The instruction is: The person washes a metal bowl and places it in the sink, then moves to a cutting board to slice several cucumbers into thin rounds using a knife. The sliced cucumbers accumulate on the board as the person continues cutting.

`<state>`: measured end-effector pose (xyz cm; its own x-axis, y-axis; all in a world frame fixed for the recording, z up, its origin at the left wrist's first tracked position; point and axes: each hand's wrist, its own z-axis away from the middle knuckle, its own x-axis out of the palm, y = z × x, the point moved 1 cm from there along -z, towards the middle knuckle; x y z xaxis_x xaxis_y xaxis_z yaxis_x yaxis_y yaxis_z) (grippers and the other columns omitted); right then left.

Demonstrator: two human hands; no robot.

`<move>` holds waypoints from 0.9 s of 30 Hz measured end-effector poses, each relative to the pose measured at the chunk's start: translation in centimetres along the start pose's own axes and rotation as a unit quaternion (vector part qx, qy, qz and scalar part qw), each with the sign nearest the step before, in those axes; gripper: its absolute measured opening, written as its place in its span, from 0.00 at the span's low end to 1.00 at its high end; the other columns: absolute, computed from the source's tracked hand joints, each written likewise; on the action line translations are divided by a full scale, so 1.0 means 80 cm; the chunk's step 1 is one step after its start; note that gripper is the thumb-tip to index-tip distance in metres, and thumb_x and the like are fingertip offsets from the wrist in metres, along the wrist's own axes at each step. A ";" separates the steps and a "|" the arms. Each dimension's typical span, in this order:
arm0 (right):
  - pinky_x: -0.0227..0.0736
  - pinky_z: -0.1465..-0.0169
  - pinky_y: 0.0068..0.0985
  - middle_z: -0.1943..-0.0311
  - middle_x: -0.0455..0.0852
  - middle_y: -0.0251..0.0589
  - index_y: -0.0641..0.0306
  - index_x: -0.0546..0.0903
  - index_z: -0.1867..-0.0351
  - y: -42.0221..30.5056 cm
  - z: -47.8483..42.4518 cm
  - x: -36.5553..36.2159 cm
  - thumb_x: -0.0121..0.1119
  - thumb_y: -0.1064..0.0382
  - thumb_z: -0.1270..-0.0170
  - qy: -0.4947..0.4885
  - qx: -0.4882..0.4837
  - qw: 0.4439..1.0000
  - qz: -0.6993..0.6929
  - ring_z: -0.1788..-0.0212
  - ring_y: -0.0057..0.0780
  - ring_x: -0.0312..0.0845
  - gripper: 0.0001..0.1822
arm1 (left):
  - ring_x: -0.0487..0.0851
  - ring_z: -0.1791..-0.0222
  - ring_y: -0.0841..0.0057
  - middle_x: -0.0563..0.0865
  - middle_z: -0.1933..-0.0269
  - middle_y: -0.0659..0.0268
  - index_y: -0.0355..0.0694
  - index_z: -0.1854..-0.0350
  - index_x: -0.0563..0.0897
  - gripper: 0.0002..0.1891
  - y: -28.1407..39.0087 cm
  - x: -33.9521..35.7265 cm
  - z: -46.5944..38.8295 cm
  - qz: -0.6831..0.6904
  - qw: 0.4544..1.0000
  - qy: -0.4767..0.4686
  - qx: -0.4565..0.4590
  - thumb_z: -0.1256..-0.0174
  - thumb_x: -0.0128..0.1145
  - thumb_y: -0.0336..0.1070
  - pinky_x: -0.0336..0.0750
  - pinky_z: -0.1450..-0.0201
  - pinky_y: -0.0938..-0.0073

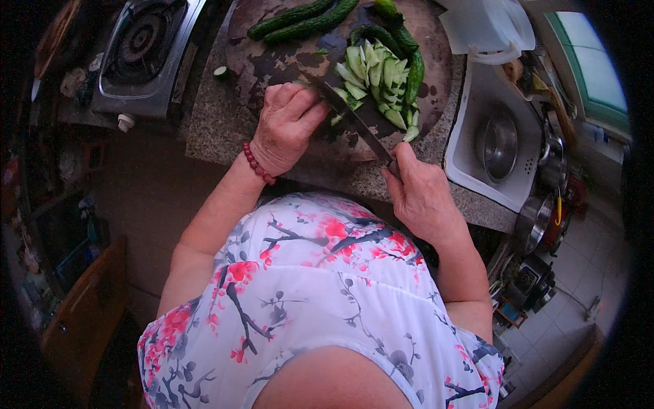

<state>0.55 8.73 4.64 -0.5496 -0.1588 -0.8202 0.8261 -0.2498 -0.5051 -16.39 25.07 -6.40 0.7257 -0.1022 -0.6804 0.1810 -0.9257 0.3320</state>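
My right hand (421, 191) grips the handle of a kitchen knife (361, 129), whose dark blade slants up and left over a round, worn cutting board (250, 82). My left hand (288, 120), with a red bead bracelet at the wrist, has its fingers curled down on a piece of cucumber (300, 82), mostly hidden beneath them, beside the blade. Just right of the blade is a heap of cut cucumber slices (380, 71). Whole cucumbers (311, 23) lie at the board's far side, and more cucumbers (416, 76) curve around the heap's right side.
A cucumber end (221, 72) lies at the board's left rim. Left of the stone counter (207, 135) stands a gas stove (145, 51). On the right is a white sink (462, 148) with a metal bowl (499, 145) in it. A translucent plastic container (488, 25) stands behind the sink.
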 end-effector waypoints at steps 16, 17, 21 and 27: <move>0.73 0.66 0.55 0.76 0.82 0.59 0.65 0.67 0.55 0.033 -0.005 0.017 0.60 0.64 0.31 0.030 0.032 0.999 -0.016 0.69 0.65 0.81 0.14 | 0.80 0.50 0.67 0.84 0.52 0.65 0.42 0.56 0.88 0.15 0.004 -0.011 -0.008 -0.023 0.998 -0.048 0.014 0.48 0.61 0.30 0.72 0.46 0.63; 0.73 0.66 0.55 0.77 0.82 0.59 0.65 0.67 0.55 0.033 -0.005 0.018 0.61 0.64 0.31 0.029 0.031 0.999 -0.018 0.69 0.65 0.81 0.14 | 0.80 0.50 0.67 0.84 0.52 0.65 0.42 0.56 0.88 0.15 0.003 -0.010 -0.002 -0.025 0.999 -0.047 -0.001 0.48 0.62 0.30 0.72 0.46 0.63; 0.74 0.66 0.53 0.75 0.82 0.58 0.65 0.67 0.56 0.025 0.002 0.013 0.62 0.66 0.32 0.043 0.009 0.999 -0.027 0.69 0.63 0.81 0.14 | 0.79 0.50 0.65 0.82 0.52 0.65 0.44 0.55 0.89 0.16 0.002 0.004 0.007 -0.014 0.999 -0.021 -0.035 0.48 0.62 0.32 0.71 0.47 0.62; 0.73 0.66 0.46 0.75 0.80 0.57 0.65 0.72 0.53 0.026 0.009 0.004 0.63 0.70 0.34 0.025 -0.005 1.000 -0.003 0.68 0.61 0.81 0.13 | 0.78 0.50 0.66 0.81 0.53 0.66 0.45 0.55 0.89 0.16 0.004 0.000 0.002 -0.012 0.999 -0.031 -0.018 0.47 0.60 0.33 0.70 0.46 0.62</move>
<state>2.01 7.45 3.51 -0.5485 -0.1092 -0.8290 0.8237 -0.2413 -0.5131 -16.44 24.71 -6.37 0.6790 -0.1026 -0.7269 0.2234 -0.9144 0.3377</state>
